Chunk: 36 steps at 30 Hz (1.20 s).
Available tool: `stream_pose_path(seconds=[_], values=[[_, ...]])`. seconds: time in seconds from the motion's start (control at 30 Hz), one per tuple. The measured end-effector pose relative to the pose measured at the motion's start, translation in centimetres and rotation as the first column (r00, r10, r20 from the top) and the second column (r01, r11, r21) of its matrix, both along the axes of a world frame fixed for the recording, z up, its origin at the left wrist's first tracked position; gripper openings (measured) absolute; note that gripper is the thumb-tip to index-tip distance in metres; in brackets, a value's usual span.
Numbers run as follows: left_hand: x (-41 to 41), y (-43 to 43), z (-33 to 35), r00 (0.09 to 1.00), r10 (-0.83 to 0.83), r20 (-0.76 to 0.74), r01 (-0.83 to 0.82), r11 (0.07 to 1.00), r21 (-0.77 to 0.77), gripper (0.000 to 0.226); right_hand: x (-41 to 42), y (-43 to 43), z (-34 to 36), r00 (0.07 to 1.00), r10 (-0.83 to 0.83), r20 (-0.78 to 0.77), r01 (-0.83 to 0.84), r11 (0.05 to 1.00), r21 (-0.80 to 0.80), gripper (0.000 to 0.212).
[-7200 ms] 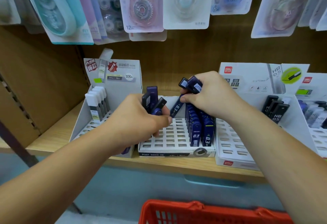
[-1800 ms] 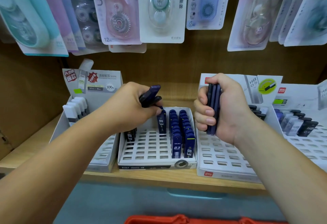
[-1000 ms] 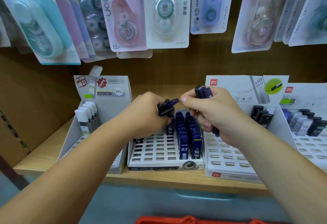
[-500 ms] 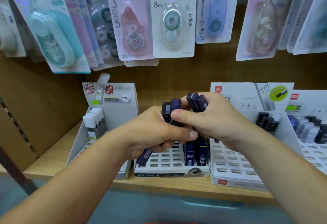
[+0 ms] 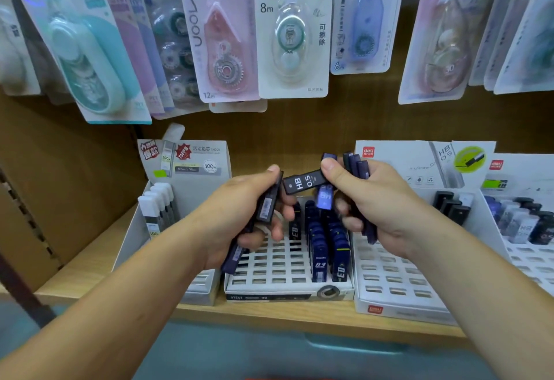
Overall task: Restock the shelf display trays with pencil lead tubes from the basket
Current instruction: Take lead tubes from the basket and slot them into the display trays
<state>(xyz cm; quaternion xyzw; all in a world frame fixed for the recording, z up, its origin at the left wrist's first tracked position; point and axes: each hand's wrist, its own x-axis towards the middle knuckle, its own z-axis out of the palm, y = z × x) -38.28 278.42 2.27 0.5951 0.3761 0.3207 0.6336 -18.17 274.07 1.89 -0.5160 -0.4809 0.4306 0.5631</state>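
- The right hand [image 5: 377, 205] pinches one HB 0.5 tube [image 5: 302, 183] between thumb and forefinger. The tube lies almost level between the two hands, and the other fingers curl round a spare clutch of tubes [image 5: 358, 166].
- The left hand [image 5: 239, 214] grips a bundle of dark tubes [image 5: 266, 205]. Whether it also touches the pinched tube's 9 o'clock end I cannot tell.
- Below the hands, at 6 o'clock, is the middle tray [image 5: 269, 268]. Its 3 o'clock side is packed with blue 0.3 tubes [image 5: 326, 253], and the slots toward 9 o'clock are open.
- At 3 o'clock stands the white tray [image 5: 389, 283]. Its backing card [image 5: 425, 163] reads HB 0.5, and a few black tubes [image 5: 449, 208] stand at its rear.
- To do this step well, read the label first. This tube probably belongs in the 3 o'clock tray, not among the 0.3s.
- Turn the tube upright, seat its foot squarely in one slot next to the standing ones, and press it straight down. Keep the spare clutch clear so it knocks nothing over.
- Half a second earlier the hands were pressed together, with the right thumb lying over the left fingers. They have now drawn slightly apart, and a single tube is out with its label showing.
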Motion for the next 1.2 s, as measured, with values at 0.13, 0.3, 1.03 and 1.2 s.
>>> stream_pose_path(seconds=[0.13, 0.3, 1.03, 1.2], values=[[0.3, 0.0, 0.0, 0.997, 0.056, 0.050, -0.055, 0.998, -0.035, 0.043, -0.3, -0.3, 0.4, 0.996, -0.025, 0.085, 0.025, 1.000, 0.003, 0.031], [0.4, -0.1, 0.2, 0.996, 0.052, 0.072, -0.053, 0.998, 0.023, 0.037, -0.6, -0.6, 0.8, 0.995, 0.019, 0.101, -0.022, 0.999, 0.023, 0.033], [8.1, -4.0, 2.7, 1.000, 0.025, 0.009, -0.026, 0.987, 0.156, 0.022, 7.9, -3.7, 2.9, 0.988, -0.149, 0.038, 0.147, 0.987, 0.065, 0.030], [14.2, -5.4, 3.0, 1.000, 0.008, -0.001, -0.008, 0.993, 0.117, 0.026, 13.2, -6.7, 3.5, 0.979, -0.139, -0.148, 0.145, 0.989, 0.033, 0.023]])
